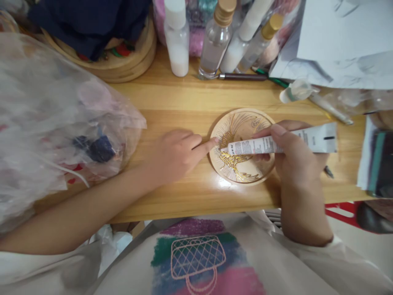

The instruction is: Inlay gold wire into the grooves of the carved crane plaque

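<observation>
A round wooden disc (245, 172) lies flat on the table, bearing a line drawing of a bird-like figure with wings, partly covered in shiny gold lines. My right hand (296, 151) is closed around a white paint tube (254, 146) with small print. The tube lies nearly level over the disc, its nozzle pointing left and down at the gold lines near the disc's left side. From the left, my left hand (181, 153) stretches its index finger to the disc's left rim; its other fingers are bent and grasp nothing.
Behind the disc stand several bottles (215, 45) and a dark-handled pen (242, 76). Plastic bags (61, 123) cover the left side, below a round wooden container (132, 61) with dark cloth. Papers (340, 45) lie at back right; the table's front edge is close to me.
</observation>
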`<state>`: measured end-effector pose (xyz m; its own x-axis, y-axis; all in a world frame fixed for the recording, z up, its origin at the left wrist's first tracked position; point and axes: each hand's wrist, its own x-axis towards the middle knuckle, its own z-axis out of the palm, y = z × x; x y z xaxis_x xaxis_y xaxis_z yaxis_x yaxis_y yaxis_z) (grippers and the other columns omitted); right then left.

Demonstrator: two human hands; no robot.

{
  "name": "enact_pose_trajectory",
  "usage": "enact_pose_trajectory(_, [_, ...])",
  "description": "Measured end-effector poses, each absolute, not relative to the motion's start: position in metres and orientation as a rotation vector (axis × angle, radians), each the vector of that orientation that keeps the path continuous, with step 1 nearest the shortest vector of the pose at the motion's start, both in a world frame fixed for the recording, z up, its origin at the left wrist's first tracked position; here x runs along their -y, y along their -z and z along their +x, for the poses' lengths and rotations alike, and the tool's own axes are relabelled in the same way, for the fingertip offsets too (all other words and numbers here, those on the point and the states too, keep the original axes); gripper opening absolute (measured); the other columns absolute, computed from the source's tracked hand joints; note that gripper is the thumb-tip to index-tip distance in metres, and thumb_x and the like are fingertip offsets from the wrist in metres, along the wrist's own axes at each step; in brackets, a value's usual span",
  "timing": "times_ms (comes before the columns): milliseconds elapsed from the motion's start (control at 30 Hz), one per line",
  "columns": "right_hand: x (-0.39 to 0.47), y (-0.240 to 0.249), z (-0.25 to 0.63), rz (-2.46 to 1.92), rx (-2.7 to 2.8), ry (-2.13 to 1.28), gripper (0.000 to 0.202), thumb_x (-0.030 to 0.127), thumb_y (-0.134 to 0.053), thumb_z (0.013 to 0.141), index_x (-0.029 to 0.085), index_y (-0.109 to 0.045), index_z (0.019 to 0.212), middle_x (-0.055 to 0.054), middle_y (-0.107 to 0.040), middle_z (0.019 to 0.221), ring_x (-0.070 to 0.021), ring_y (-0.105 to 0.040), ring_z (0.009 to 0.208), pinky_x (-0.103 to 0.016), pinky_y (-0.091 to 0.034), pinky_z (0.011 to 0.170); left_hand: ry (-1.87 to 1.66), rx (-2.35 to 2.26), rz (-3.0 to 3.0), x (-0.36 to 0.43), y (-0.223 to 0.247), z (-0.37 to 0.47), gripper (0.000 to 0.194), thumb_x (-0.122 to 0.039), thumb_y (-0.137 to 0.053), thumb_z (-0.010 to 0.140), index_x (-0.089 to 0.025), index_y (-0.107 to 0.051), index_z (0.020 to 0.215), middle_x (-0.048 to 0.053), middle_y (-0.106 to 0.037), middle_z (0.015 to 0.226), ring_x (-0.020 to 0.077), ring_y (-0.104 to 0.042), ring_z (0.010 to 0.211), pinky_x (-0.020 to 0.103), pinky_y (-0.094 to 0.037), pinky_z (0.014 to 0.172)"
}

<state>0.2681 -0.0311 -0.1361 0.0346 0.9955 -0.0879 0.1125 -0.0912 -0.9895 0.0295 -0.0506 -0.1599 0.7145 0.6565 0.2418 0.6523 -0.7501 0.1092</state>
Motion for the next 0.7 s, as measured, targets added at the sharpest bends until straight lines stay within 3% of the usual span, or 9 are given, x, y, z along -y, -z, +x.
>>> enact_pose_trajectory(233, [0.0306,0.1374,0.2687,-1.391,1.276,-1.161,0.028,0.045,-0.072,0.078,0.023,-0.069,0.062,0.002,-0.062,0.048,-0.0111,-0.048,0.032,-0.025,-0.029,0.03,-0.52,-1.065,2.898,0.0502,0.1597,0.0291,0.034,-0.013,-0.042,0.1,-0.014,-0.065,0.125,0.0,-0.057,0.066,0.0168,-0.053,0.062,0.031,-0.04,0.06])
enact_pose_trajectory(700, [0.0319,0.14,0.2756,-1.377,1.303,-1.154,0.021,0.039,-0.073,0.079,0.025,-0.072,0.064,0.002,-0.064,0.05,-0.0111,-0.049,0.034,-0.024,-0.03,0.03,-0.544,-1.071,2.906,0.0497,0.1626,0.0295,0.034,-0.015,-0.039,0.102,-0.015,-0.063,0.125,-0.001,-0.057,0.067,0.0159,-0.055,0.064,0.03,-0.043,0.061])
